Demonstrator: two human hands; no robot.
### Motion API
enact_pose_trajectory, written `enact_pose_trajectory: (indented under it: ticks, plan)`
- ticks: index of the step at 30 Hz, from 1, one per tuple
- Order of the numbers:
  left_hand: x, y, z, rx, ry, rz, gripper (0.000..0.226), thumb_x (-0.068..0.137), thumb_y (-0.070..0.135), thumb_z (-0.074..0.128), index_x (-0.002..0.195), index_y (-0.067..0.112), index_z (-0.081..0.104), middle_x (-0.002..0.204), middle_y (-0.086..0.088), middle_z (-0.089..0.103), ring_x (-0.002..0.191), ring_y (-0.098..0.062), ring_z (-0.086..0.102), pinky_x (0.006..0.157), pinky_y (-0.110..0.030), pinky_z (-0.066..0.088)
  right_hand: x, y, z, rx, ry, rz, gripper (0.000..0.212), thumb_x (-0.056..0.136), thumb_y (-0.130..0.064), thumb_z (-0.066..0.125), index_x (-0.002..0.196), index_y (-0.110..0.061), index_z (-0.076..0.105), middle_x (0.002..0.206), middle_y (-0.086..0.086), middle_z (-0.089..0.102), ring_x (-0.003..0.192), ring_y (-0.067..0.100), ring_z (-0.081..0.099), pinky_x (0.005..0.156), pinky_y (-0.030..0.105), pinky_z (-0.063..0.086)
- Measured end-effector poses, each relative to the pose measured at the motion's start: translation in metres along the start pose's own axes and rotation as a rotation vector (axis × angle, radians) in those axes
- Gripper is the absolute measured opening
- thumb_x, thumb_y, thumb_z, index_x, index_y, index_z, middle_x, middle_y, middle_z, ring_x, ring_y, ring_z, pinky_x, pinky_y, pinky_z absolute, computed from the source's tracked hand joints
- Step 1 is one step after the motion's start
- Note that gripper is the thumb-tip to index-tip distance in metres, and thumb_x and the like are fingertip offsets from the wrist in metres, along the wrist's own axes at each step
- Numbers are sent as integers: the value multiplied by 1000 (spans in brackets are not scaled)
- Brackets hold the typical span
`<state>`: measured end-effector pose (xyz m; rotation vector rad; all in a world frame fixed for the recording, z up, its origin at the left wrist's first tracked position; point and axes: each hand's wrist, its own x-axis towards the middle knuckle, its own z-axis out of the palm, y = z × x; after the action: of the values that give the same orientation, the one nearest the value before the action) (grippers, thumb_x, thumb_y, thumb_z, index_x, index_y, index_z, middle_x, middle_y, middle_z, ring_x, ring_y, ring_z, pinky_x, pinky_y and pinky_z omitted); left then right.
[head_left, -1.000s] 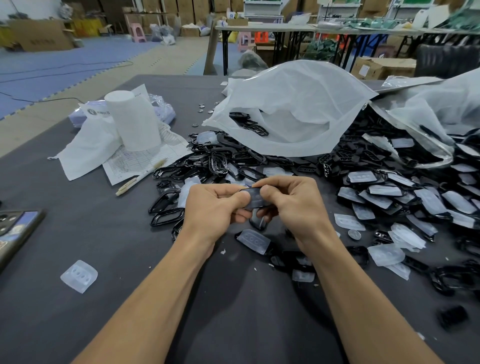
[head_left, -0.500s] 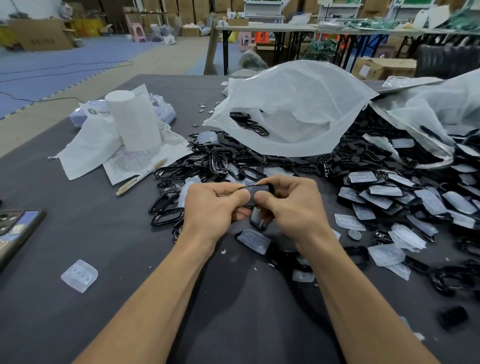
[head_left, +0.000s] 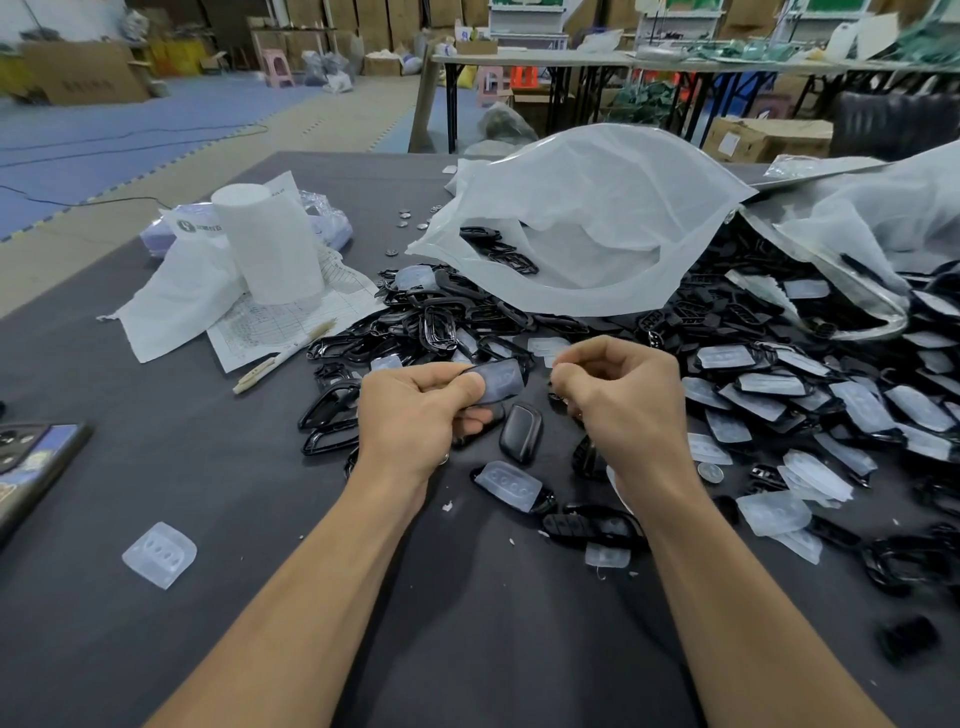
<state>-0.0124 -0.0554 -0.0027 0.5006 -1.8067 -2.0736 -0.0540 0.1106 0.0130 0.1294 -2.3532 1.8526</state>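
At the far left edge of the dark surface (head_left: 156, 457) lies a phone (head_left: 31, 467), with a clear rubber pad (head_left: 159, 555) near it. The left hand (head_left: 415, 415) is above mid-surface, its grip pinching a black shell (head_left: 500, 382) faced with a clear pad, between thumb and curled fingers. Just below that lies a black cover (head_left: 521, 432). The right hand (head_left: 626, 402) is apart from the shell, fingers curled; whether its grip pinches anything cannot be told. Right of it spreads a heap of parts (head_left: 805, 395).

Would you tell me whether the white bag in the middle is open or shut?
Open: the white bag gapes at its mouth, black frames inside.
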Motion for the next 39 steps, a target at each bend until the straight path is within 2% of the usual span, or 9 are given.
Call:
enact_pose_trajectory:
  ticks: [3, 7, 12, 16, 21, 27, 34, 37, 39]
  plan:
    - [0, -1, 1, -4, 18, 17, 10, 89, -4, 74, 86, 5, 76, 62, -8, 74, 52, -17, 70, 50, -22, 56, -7, -2, 9, -162, -26, -134, 11, 76, -23, 80, 71, -33, 78, 63, -15, 72, 60, 3, 67, 60, 15, 51]
    - [0, -1, 1, 5, 44, 50, 9, 88, -4, 76, 85, 5, 77, 61, -9, 73, 50, -18, 70, 50, -23, 56, -11, 0, 17, -191, -34, -180, 10, 76, -22, 84, 72, -30, 78, 61, -19, 70, 61, 0, 67, 60, 12, 50]
    - [-1, -2, 2, 18, 54, 67, 8, 87, -3, 77, 86, 5, 77, 64, -9, 75, 52, -19, 71, 52, -23, 57, -12, -1, 20, 77, -150, 7, 13, 71, -12, 85, 71, -24, 79, 68, -3, 75, 62, 9, 66, 65, 29, 53]
    - [-1, -2, 1, 18, 60, 80, 11, 88, -3, 76, 86, 7, 76, 64, -8, 75, 53, -19, 73, 52, -22, 57, -10, -4, 16, 210, -247, 28, 21, 72, 1, 81, 68, -19, 78, 68, 2, 73, 63, 12, 61, 61, 27, 49]
    - [-1, -2, 1, 31, 75, 97, 11, 88, -2, 76, 85, 8, 77, 65, -7, 76, 54, -19, 73, 53, -23, 58, 0, 1, 7, 145, -61, 12, 19, 72, -4, 82, 71, -23, 81, 69, 1, 76, 64, 11, 66, 67, 31, 51]
    - [-4, -1, 2, 102, 75, 172, 23, 88, -1, 76, 79, 21, 78, 65, -4, 76, 56, -19, 75, 54, -22, 58, -10, 1, 20, 75, -101, -33, 16, 70, -17, 84, 76, -31, 81, 70, -8, 77, 66, 6, 73, 66, 24, 53]
    - [-6, 1, 0, 123, 48, 213, 29, 89, 1, 77, 77, 28, 79, 70, -3, 78, 61, -20, 76, 59, -25, 60, -12, 0, 25, 213, -175, 113, 8, 71, -14, 85, 72, -19, 79, 69, 5, 74, 61, 14, 59, 60, 34, 50]
    - [-7, 1, 0, 114, 25, 224, 34, 89, 0, 77, 73, 30, 80, 70, -3, 78, 61, -20, 76, 59, -25, 60, -12, -1, 22, 132, -166, 84, 7, 70, -21, 84, 72, -21, 78, 69, 2, 75, 64, 14, 62, 67, 40, 54]
    - [-6, 0, 0, 114, 5, 231, 31, 89, 0, 76, 77, 28, 81, 71, -4, 79, 61, -18, 75, 60, -26, 61, -12, 0, 21, 44, -150, 29, 9, 71, -26, 84, 70, -24, 75, 63, -3, 71, 59, 8, 59, 62, 34, 51]
